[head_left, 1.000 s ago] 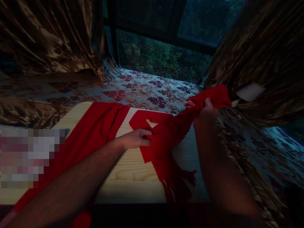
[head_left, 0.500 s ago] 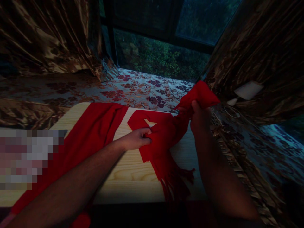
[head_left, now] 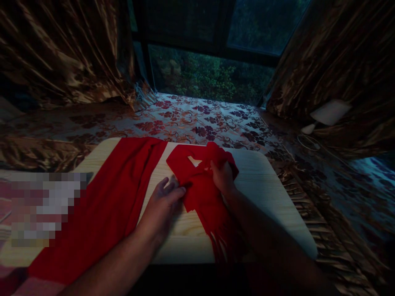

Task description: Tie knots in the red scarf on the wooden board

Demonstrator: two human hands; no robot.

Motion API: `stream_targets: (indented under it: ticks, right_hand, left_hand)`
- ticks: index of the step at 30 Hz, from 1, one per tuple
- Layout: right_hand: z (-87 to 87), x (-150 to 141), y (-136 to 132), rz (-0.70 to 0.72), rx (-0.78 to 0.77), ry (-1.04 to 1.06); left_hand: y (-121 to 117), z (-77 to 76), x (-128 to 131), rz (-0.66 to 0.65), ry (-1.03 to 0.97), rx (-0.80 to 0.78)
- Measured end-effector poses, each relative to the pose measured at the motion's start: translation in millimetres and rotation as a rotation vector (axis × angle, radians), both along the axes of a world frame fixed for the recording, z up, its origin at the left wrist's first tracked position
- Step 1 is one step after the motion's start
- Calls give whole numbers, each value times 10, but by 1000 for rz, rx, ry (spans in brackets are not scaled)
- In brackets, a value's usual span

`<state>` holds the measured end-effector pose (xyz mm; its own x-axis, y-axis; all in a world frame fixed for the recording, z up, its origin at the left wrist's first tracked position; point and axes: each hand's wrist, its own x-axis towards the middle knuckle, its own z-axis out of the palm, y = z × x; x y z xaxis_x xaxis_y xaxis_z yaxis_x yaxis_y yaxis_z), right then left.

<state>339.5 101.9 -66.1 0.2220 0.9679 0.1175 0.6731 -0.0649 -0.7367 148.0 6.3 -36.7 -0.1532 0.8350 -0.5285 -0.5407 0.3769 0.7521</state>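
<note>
Red scarf held in right hand, left hand free

Nearest, the fringe (head_left: pixel 217 242) of the red scarf (head_left: pixel 206 193) lies towards the near edge of the table (head_left: pixel 268 193). A broad strip of red cloth (head_left: pixel 111 201) lies to its left; whether both are one piece cannot be told. The left hand (head_left: pixel 163 201) has its grip loosely spread, holding nothing, thumb at the scarf's edge; contact is uncertain. The right hand (head_left: pixel 224 176) has its grip closed around a bunched fold farther up the scarf. In my judgement the material is light, soft and limp, neither slippery nor fragile; it is best taken by the thick folds, as loose strands could snag. No container is identified. Beyond are flowered fabric (head_left: pixel 185 107), a curtain (head_left: pixel 83 61) and a window (head_left: pixel 203 74).
</note>
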Motion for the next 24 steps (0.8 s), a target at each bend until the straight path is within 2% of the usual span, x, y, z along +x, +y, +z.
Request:
stream_targets:
  ticks: [3,7,9,14,17,20,22,24]
  right_hand:
    - [-72,-96,-12,-9,-44,-109]
    - [-37,-100,-7,16,-71,-257]
    - [12,-78,12,48,-91,-293]
    - [309,4,182,264,-81,-385]
    - [578,-7,372,391,-112,-651]
    - [790,-113,580,418,-139,-930]
    - [854,-208,699,461,-163,-1042]
    - [852,-287,786,571,-183,-1102]
  left_hand:
    - [46,24,171,16,-70,-4]
    - [272,-67,405,-140,-130,104]
    - [393,-145,463,-200,-162,109]
    - [563,-268,448,-271,-219,125]
    - [567,-274,415,-283,-265,214]
    - [554,-280,411,-281,-303,295]
    - [552,-297,421,-284,-323,340]
    - [552,-318,434,-280,-332,378]
